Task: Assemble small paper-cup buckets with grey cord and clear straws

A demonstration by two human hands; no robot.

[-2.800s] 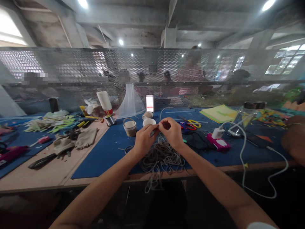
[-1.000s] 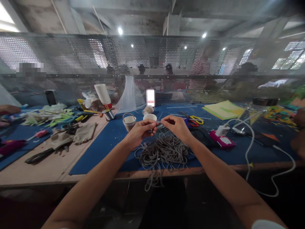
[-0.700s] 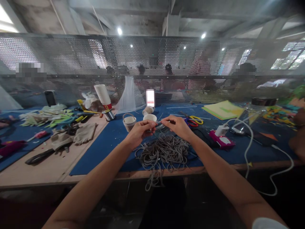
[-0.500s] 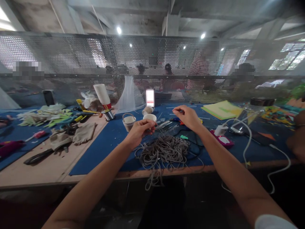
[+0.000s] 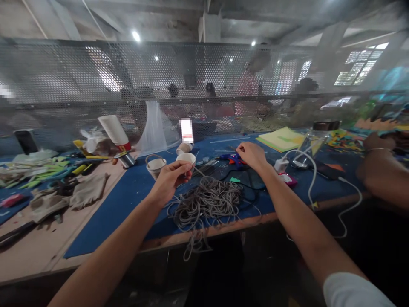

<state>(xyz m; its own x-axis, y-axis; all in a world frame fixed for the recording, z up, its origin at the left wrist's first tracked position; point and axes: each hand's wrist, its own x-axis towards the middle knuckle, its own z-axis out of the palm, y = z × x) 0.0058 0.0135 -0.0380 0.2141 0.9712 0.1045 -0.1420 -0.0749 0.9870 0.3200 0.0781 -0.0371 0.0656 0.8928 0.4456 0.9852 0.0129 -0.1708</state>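
Observation:
My left hand (image 5: 169, 181) is closed in a pinch in front of the white paper cup (image 5: 187, 158). A strand of grey cord (image 5: 200, 171) runs from its fingertips toward a loose heap of the same cord (image 5: 209, 200) near the table edge. Just left of that hand stands a small cord-wrapped basket (image 5: 155, 165) with a thin handle. My right hand (image 5: 253, 157) hovers over the table with curled fingers pressed together; whatever they pinch is hidden. Beside its fingertips lies a blue glue gun (image 5: 232, 159), its dark cable trailing behind the heap.
Stacked paper cups (image 5: 113, 130), work gloves (image 5: 87, 191) and pale green strips (image 5: 30, 172) lie to the left. Coloured sheets (image 5: 281, 140), a clear jar (image 5: 311, 145) and a white charger cable (image 5: 312, 187) are at right. Another person's arm (image 5: 380, 166) rests farther right. A perforated screen (image 5: 198, 68) stands behind.
The view has turned rightward, so the table things shift left. My right hand has moved right relative to the table, leaving more of the glue gun visible. The cord strand at my left fingers now shows.

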